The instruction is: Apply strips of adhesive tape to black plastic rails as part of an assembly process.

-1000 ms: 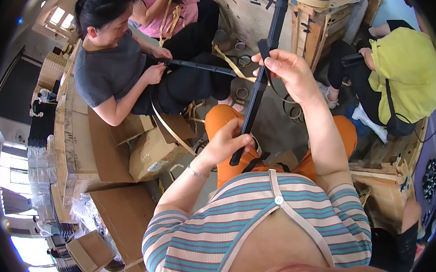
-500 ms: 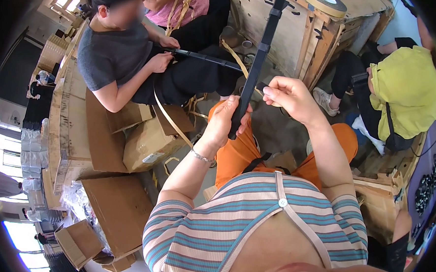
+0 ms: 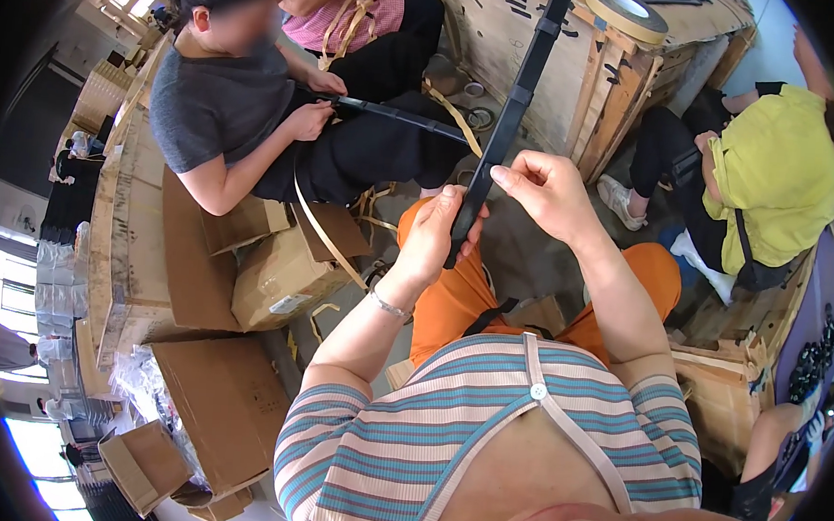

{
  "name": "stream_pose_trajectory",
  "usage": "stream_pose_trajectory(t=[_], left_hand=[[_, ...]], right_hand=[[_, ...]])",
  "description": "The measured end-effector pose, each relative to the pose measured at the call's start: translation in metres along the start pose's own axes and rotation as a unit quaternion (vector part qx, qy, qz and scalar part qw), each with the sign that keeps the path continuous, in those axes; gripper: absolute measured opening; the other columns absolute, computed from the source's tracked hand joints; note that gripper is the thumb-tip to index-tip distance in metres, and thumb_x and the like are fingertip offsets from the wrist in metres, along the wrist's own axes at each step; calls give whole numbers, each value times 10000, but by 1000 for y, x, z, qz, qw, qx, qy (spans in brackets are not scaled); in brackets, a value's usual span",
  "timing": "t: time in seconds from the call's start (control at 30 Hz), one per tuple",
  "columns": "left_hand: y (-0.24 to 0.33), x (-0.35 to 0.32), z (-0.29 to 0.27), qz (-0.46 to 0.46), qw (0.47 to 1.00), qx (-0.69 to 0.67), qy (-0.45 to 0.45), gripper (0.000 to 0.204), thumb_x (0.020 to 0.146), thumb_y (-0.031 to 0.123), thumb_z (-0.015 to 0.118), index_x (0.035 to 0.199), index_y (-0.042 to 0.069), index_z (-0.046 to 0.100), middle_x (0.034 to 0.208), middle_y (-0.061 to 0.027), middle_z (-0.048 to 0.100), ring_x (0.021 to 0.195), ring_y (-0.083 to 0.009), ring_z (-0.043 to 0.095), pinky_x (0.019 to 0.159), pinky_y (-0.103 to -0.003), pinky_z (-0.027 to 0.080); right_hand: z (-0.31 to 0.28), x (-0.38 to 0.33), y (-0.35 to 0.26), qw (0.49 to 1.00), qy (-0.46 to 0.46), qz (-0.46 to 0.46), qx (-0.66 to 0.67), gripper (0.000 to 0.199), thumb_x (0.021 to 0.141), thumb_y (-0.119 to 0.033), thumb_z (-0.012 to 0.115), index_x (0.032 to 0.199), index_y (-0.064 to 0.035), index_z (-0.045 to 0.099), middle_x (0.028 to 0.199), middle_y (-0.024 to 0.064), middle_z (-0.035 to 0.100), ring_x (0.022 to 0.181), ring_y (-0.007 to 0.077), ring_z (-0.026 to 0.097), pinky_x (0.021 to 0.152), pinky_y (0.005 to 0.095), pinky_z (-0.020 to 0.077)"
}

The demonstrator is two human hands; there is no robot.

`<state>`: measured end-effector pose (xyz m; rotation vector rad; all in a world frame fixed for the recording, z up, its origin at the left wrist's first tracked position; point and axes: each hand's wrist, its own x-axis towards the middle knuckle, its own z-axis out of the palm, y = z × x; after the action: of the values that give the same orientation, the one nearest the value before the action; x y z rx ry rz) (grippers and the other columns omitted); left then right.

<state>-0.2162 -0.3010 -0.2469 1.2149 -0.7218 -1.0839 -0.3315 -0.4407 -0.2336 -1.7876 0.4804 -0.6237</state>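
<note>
from my end, nearest, knees in orange trousers [image 3: 444, 314] sit beneath the work. just above them the left hand [image 3: 436, 231] is wrapped closely round the lower end of the dark bar [image 3: 517, 105], which slants up and rightward until the upper edge of the view cuts it off. beside that grip is the right hand [image 3: 548, 194], thumb and fingertips drawn together, other fingers loosely curled.

half a second ago the right fingertips stand off the bar with a dark scrap showing; now they are right at its side and i see no scrap. i cannot tell whether they touch the bar or pinch anything. i judge the left is steadying while the right does fine work along the surface.

for moving, the left is the tighter side: a co-worker's thinner bar [image 3: 401, 116] and tan strip [image 3: 460, 121] reach close to mine. beyond, the wooden crate [image 3: 539, 88] stands behind the bar's upper stretch, a tape roll [image 3: 628, 15] at its edge. i have more room rightward, before the co-worker in yellow-green [image 3: 775, 180].
</note>
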Motion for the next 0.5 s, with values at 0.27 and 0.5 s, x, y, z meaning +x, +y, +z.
stream_pose_trajectory(t=[0.27, 0.5], left_hand=[[-2, 1, 4, 12, 1000, 23, 13, 471, 963, 432, 269, 897, 36, 516, 614, -24, 497, 488, -74, 444, 452, -197, 364], [-3, -1, 5, 7, 999, 27, 20, 502, 958, 457, 257, 902, 33, 519, 622, -19, 500, 493, -67, 443, 456, -192, 364]], right_hand=[[0, 0, -5, 1000, 8, -5, -4, 315, 827, -214, 650, 611, -33, 508, 535, -74, 379, 525, 17, 317, 455, 217, 251], [1, 1, -1, 999, 22, -15, -31, 335, 819, -222, 658, 597, -28, 499, 517, -66, 370, 519, 24, 310, 453, 222, 249]])
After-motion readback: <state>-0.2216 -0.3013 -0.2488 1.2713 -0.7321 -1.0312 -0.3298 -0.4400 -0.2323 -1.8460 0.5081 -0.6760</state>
